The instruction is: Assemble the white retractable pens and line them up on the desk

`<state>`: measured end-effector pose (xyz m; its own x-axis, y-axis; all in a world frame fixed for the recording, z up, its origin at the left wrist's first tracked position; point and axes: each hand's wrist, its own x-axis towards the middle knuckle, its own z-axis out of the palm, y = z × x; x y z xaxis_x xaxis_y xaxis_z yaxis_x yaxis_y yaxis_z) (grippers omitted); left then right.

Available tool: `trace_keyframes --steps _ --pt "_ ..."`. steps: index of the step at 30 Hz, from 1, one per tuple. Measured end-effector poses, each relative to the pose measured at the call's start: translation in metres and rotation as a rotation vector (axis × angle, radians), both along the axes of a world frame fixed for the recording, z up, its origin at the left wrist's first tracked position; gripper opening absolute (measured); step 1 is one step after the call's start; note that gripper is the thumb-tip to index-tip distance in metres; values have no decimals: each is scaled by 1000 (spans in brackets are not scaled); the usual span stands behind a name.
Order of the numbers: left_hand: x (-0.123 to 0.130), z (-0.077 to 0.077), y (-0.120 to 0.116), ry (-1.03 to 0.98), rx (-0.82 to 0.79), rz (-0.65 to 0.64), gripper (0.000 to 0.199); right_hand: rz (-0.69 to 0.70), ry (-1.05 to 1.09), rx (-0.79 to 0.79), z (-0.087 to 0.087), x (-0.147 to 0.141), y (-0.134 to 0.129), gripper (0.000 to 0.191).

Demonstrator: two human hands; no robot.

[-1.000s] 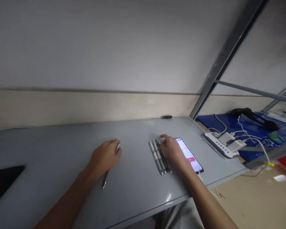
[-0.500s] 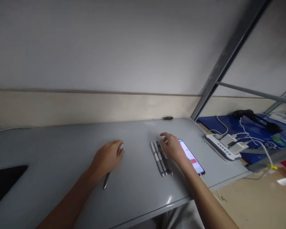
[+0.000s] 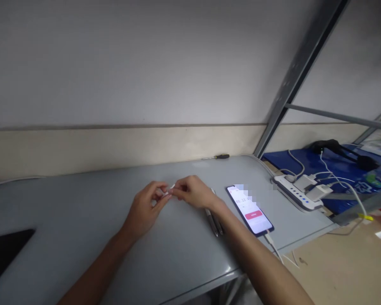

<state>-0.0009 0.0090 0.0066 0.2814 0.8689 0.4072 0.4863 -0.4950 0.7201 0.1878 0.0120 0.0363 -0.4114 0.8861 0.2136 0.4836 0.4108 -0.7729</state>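
Note:
Above the grey table my left hand (image 3: 146, 207) and my right hand (image 3: 193, 192) meet, fingertips nearly touching. Between them is a small white, slim piece (image 3: 169, 189) that looks like part of a pen. Both hands pinch it, the left at its lower left end and the right at its upper right end. Beneath my right wrist lie pens (image 3: 212, 222), mostly hidden by the wrist and forearm. To the right of that forearm, a phone (image 3: 250, 210) lies face up with its screen lit.
A screwdriver (image 3: 221, 156) lies by the wall. On the right are a white power strip (image 3: 296, 195) with plugged-in chargers, a metal frame post (image 3: 292, 89) and a blue surface (image 3: 277, 163) with cables. A black object (image 3: 6, 252) is at the left edge.
My right hand has moved left from beside the pens to meet my left hand, which has shifted slightly right. The pen that stuck out below my left hand no longer shows there.

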Motion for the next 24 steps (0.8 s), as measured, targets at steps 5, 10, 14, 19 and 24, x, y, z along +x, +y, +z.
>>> trace_keyframes --steps 5,10,14,19,24 --pt "0 0 1 151 58 -2 25 -28 184 -52 -18 11 4 34" --pt "-2 2 0 293 31 -68 24 -153 342 -172 -22 23 3 35" --pt "-3 1 1 297 130 -56 23 -142 422 -425 -21 28 1 42" --pt "-4 1 0 345 266 -46 22 -142 424 -558 -24 30 0 48" --pt "-6 0 2 421 345 -22 25 -219 389 -521 -22 32 -1 45"
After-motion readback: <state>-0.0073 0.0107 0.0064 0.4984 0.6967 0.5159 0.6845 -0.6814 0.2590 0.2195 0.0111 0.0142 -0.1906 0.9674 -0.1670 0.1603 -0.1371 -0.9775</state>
